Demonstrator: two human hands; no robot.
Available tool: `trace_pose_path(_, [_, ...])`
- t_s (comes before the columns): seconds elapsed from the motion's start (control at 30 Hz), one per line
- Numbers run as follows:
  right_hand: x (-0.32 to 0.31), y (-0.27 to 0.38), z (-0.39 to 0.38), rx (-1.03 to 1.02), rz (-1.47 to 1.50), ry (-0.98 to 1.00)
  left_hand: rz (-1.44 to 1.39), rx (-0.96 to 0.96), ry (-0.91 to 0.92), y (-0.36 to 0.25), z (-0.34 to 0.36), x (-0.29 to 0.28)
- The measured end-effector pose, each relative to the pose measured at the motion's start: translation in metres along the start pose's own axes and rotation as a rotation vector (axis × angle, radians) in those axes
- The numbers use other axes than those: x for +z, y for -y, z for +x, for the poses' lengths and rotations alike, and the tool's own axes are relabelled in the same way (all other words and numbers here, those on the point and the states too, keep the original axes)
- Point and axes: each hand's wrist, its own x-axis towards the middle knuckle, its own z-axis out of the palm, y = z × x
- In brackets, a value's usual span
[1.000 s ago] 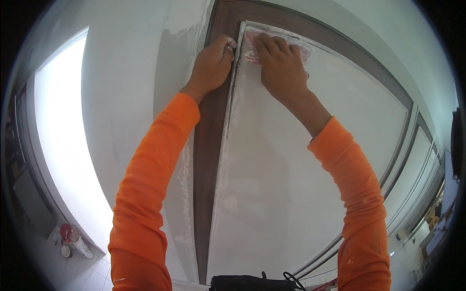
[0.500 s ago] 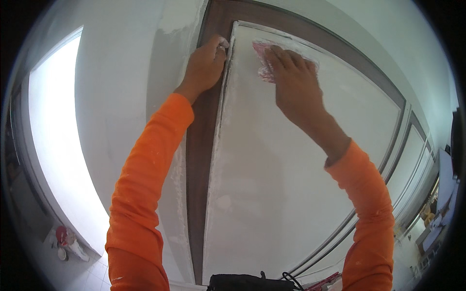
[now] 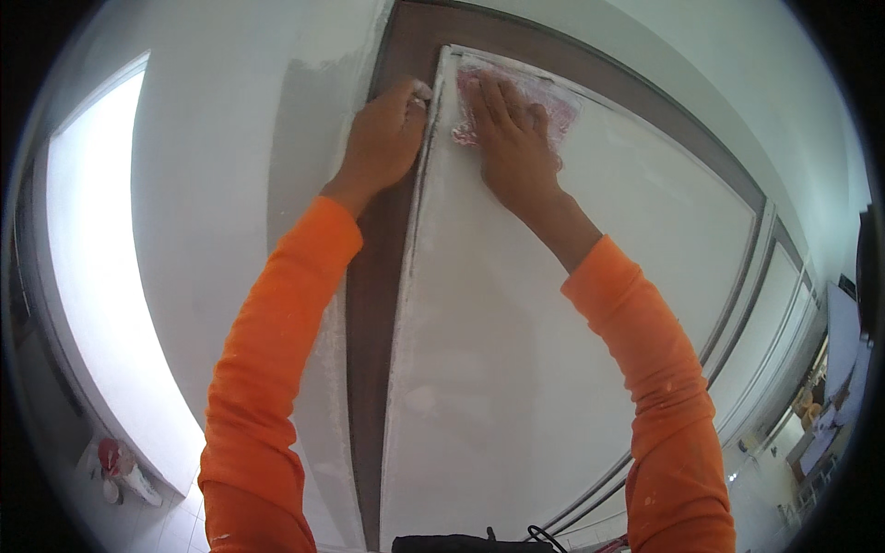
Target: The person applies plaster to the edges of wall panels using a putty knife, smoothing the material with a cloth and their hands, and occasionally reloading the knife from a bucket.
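A pale panel (image 3: 516, 304), its edges smeared white, stands inside a dark brown frame (image 3: 367, 369). My left hand (image 3: 383, 134) is closed at the panel's upper left edge, fingers curled against it and the thumb tip whitened. Near the panel's top left corner, my right hand (image 3: 516, 138) presses a crumpled red sheet (image 3: 553, 106), dusted white, flat against the surface. Its fingers lie stretched over the sheet; whether it is cloth or sanding paper I cannot tell.
Grey wall (image 3: 212, 184) with a darker patch borders the frame on the left, beside a bright doorway (image 3: 92, 230). Red and white items (image 3: 115, 465) sit on the floor at lower left. A black object (image 3: 461, 544) shows at the bottom edge. More framed panels (image 3: 774, 304) continue rightward.
My right hand has slid the red sheet left and slightly up, toward the panel's top left corner, its fingers now flatter. My left hand stays at the panel's edge.
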Motion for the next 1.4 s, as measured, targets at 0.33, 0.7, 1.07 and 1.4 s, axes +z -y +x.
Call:
trace_pose_path(0.33, [-0.091, -0.016, -0.003, -0.131, 0.159, 0.64, -0.059, -0.046, -0.03, 0.002, -0.003, 0.0])
trace_pose_path(0.7, [-0.045, -0.012, -0.027, 0.016, -0.039, 0.19, -0.07, -0.02, -0.049, 0.0, -0.002, 0.007])
trace_pose_path(1.07, [-0.016, 0.051, 0.002, 0.477, 0.121, 0.101, -0.07, 0.003, -0.094, 0.0, -0.007, 0.004])
trace_pose_path(1.4, [-0.028, 0.072, 0.054, 0.655, 0.315, 0.052, -0.067, -0.006, -0.069, -0.002, -0.006, 0.0])
